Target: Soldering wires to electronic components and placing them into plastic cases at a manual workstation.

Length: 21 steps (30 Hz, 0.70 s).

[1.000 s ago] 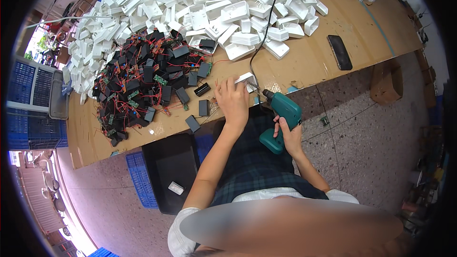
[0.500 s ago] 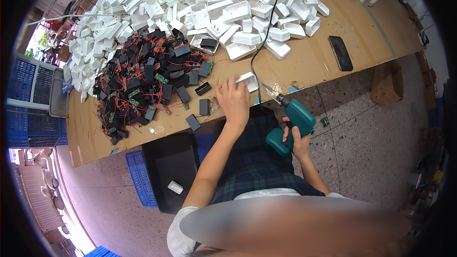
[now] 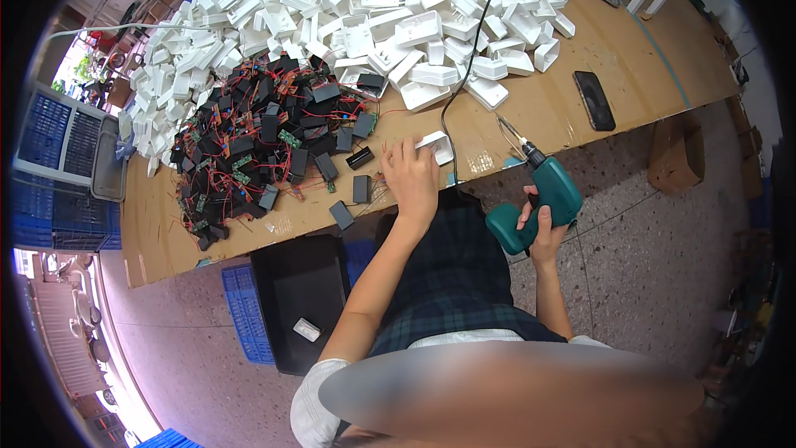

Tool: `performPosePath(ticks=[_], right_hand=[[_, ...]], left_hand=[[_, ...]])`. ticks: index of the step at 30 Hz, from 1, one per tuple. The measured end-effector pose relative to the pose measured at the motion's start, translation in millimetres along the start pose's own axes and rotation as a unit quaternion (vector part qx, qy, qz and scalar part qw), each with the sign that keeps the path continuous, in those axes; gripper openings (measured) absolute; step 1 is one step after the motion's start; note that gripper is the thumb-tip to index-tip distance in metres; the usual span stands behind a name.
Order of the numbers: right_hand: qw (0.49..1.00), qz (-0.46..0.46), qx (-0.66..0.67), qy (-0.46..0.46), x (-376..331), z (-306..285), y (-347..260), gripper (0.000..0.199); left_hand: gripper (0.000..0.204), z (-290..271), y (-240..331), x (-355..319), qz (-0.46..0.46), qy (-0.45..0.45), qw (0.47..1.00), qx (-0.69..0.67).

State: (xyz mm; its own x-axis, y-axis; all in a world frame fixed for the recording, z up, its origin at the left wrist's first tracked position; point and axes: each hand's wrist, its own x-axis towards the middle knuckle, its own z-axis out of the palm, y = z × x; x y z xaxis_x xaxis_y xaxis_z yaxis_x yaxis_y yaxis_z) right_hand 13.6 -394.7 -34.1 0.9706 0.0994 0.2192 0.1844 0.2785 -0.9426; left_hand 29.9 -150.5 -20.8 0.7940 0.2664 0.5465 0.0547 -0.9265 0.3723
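On the cardboard-covered table edge, my left hand [image 3: 412,181] holds a small white plastic case [image 3: 440,147], its fingers curled over the left side. The case lies with its hollow side showing; what is inside is partly hidden by the fingers. My right hand [image 3: 543,231] grips a green cordless drill [image 3: 557,189] by its handle. The drill hangs just past the table's front edge, its long thin bit pointing up and left, apart from the case. Left of my left hand lie several loose dark grey boxes [image 3: 361,189] with thin wires.
A large heap of white plastic cases [image 3: 348,37] covers the far side. In front of it lies a pile of black boxes, red wires and green circuit boards [image 3: 249,145]. A black cable [image 3: 452,104] crosses the table; a phone [image 3: 593,100] lies right. Below is a black tray [image 3: 286,315].
The drill in my right hand has moved right and slightly up, and its bit is farther from the white case. My left hand stays at the case.
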Motion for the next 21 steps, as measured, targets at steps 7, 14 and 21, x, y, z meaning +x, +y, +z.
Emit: performPosePath(ticks=[7, 14, 21], right_hand=[[0.999, -0.045, -0.021, 0.019, 12, -2, 1, 0.043], [0.998, -0.064, -0.016, 0.008, 23, 9, 1, 0.042], [0.997, -0.073, -0.023, 0.032, 28, 11, 4, 0.039]], left_hand=[[0.056, -15, -4, -12, 0.041, 0.026, 0.998, -0.045], [0.07, -29, -28, -18, -0.077, -0.069, 0.991, -0.09], [0.069, -126, -88, -74, -0.228, -0.313, 0.727, -0.567]])
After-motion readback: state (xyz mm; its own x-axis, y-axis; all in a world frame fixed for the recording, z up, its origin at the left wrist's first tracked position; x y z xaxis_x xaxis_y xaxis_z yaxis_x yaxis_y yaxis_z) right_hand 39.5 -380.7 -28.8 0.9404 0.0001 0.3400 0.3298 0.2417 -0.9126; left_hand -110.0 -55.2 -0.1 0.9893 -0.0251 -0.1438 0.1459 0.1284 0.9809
